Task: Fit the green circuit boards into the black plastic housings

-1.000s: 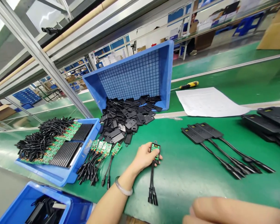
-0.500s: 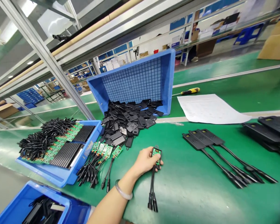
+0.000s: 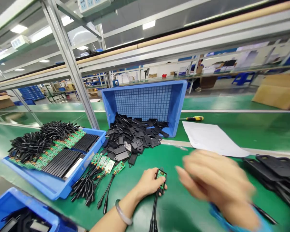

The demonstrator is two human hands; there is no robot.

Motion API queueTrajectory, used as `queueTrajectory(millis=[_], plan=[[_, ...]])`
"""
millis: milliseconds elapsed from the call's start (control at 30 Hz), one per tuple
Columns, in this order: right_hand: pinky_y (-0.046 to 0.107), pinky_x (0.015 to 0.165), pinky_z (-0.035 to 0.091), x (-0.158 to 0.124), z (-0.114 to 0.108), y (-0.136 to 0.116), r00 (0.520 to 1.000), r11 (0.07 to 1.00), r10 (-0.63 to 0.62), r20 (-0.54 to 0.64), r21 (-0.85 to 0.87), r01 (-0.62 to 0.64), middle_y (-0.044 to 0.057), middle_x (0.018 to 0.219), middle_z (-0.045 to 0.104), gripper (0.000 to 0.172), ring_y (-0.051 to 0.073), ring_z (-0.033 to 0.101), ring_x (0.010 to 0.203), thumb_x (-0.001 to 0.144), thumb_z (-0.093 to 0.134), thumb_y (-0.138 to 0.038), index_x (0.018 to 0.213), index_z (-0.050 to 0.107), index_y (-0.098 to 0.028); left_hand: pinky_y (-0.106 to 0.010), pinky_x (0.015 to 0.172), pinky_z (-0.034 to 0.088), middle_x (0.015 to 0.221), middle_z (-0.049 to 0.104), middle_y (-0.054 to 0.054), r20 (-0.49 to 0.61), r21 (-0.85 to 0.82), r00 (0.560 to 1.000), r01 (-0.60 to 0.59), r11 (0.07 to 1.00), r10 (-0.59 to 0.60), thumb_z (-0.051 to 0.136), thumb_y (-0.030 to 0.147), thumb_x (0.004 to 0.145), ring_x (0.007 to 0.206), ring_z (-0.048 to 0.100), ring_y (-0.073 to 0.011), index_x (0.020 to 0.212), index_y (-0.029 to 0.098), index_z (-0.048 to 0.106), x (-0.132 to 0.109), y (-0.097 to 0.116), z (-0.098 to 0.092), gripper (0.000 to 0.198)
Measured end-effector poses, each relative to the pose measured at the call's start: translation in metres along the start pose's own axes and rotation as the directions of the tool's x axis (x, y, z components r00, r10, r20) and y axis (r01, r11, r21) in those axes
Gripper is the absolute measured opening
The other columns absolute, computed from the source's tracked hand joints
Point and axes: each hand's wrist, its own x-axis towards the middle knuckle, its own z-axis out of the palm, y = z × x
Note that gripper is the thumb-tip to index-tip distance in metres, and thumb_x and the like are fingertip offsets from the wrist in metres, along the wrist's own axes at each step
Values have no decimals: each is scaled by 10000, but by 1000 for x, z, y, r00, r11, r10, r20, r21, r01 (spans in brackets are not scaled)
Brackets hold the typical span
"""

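My left hand (image 3: 147,184) is closed on a green circuit board (image 3: 161,178) seated in a small black plastic case. Its thumb presses on the board, and two black cables (image 3: 154,209) trail down from it. To the right, my right hand (image 3: 215,183) hovers over the bench, smeared by motion; its thumb looks apart from the fingers, but whether it holds anything is unclear. A cable end (image 3: 265,214) pokes out below its wrist. Left of my left hand lie several loose circuit boards (image 3: 106,165) with black cables.
A tipped blue crate (image 3: 142,101) spills black plastic case parts (image 3: 135,137) onto the green bench. A blue tray (image 3: 93,151) at left carries rows of wired boards. Behind my right hand are a paper sheet (image 3: 207,137) and screwdriver (image 3: 195,118); finished-looking black units (image 3: 275,167) are stacked at right.
My right hand has come into view from the right, now covering the spot where three cabled black units lay. My left hand keeps its hold on the board and case. The camera view has tilted.
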Motion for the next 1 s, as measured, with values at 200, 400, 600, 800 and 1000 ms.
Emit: queueTrajectory(millis=[200, 400, 600, 800, 1000], plan=[[293, 763, 465, 22, 115, 82, 712, 865, 471, 520, -430, -258, 113, 1048, 606, 204, 223, 607, 919, 879, 576, -203, 1076, 606, -158, -219, 356, 423, 593, 615, -16, -8, 8, 1000, -8, 1000, 8, 561, 403, 713, 382, 524, -112, 761, 188, 439, 3, -2, 1, 252], [298, 812, 473, 5, 152, 109, 638, 837, 524, 565, -480, -263, 132, 1031, 657, 217, 259, 617, 984, 856, 632, -204, 1067, 645, -152, -224, 377, 420, 599, 615, -15, -3, -18, 1000, -19, 1000, 19, 579, 470, 712, 394, 529, -113, 765, 189, 438, 4, -6, 1, 319], [332, 907, 443, -3, 146, 115, 656, 849, 510, 557, -449, -279, 134, 1212, 596, 364, 260, 571, 1095, 903, 563, -238, 1263, 545, -185, -223, 427, 406, 606, 604, -14, 10, -147, 1000, -7, 989, 8, 636, 597, 649, 433, 526, -104, 803, 169, 464, 5, -5, -3, 486], [340, 959, 426, -5, 148, 118, 676, 880, 472, 565, -340, -331, 135, 1267, 563, 423, 259, 518, 1167, 850, 643, -247, 1256, 554, -172, -232, 464, 408, 637, 596, -16, 32, -189, 999, -12, 982, 18, 680, 636, 599, 474, 541, -106, 856, 141, 492, 4, -3, -6, 589], [339, 871, 469, 5, 130, 105, 746, 842, 538, 392, -208, -498, 111, 1054, 632, 278, 228, 598, 995, 949, 419, -235, 1122, 629, -176, -229, 506, 406, 668, 604, -17, 41, -257, 998, -26, 966, 38, 785, 475, 553, 541, 553, -109, 911, 114, 546, 1, 1, -11, 562]])
